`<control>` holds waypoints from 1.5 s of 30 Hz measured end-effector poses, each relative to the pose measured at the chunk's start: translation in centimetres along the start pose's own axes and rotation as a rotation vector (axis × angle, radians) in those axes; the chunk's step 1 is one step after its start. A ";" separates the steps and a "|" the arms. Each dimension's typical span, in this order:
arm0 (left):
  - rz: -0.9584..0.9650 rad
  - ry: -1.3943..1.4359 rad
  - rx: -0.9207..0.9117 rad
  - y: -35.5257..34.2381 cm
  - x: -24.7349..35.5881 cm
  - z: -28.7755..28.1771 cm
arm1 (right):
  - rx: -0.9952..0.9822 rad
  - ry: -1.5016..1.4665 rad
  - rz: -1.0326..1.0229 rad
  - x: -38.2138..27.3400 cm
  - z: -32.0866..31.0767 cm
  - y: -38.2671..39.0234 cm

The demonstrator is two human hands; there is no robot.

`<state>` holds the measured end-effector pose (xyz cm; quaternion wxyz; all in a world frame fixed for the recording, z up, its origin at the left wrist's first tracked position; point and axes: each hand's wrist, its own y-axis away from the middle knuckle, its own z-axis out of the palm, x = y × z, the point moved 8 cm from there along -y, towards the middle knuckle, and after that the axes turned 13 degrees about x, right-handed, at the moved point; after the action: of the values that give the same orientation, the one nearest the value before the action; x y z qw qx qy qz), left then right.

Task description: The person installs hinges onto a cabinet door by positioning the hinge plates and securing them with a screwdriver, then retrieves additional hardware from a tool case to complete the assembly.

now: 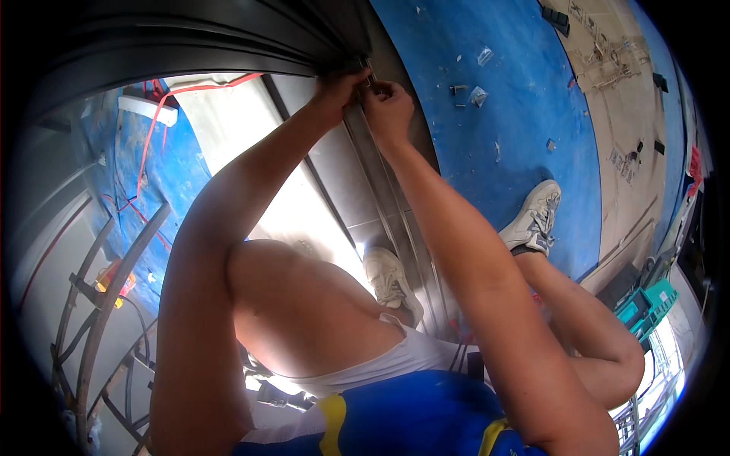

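Head view, from the body outward: the person squats in a blue shirt (411, 418) and white shorts (357, 361), both bare arms stretched forward. At their far ends, the left hand (334, 97) and the right hand (388, 112) meet at the end of a dark ribbed panel (198, 45). A slim metal piece (368, 74) sits at the fingertips, between the two hands and about equally near to each. The right hand's fingers are bent and drawn together beside it; the left's reach in from the panel side. Whether either truly pinches the piece cannot be told. Its long axis seems roughly in line with the metal floor rails (386, 171) running back toward the person, while the panel's ribs sweep off to the left.

Below lies grey tile, with the left shoe (388, 277) beside the rails and the right shoe (538, 216) on blue floor sheeting (487, 152). Small clear plastic bags (477, 96) and scraps are scattered over that sheeting. Farther right come flattened cardboard (608, 99) and a teal plastic case (646, 308); off to the left, a red strap (156, 120) and a curved metal frame (95, 319).
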<state>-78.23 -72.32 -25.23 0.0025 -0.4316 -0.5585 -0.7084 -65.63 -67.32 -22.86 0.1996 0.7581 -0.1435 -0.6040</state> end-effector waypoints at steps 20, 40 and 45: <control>-0.093 0.101 -0.051 -1.3 -0.7 1.1 | 0.017 -0.094 0.071 2.1 1.0 -2.7; -0.054 0.131 -0.038 -0.4 -0.2 1.1 | 0.121 0.198 0.092 1.5 0.1 -2.5; -0.049 0.145 -0.051 -1.0 -0.1 -0.3 | 0.189 0.270 -0.293 -2.8 -0.4 0.8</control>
<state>-78.75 -72.23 -26.08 0.0148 -0.3654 -0.5490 -0.7515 -65.85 -66.69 -20.03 0.0552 0.8602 -0.0597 -0.5034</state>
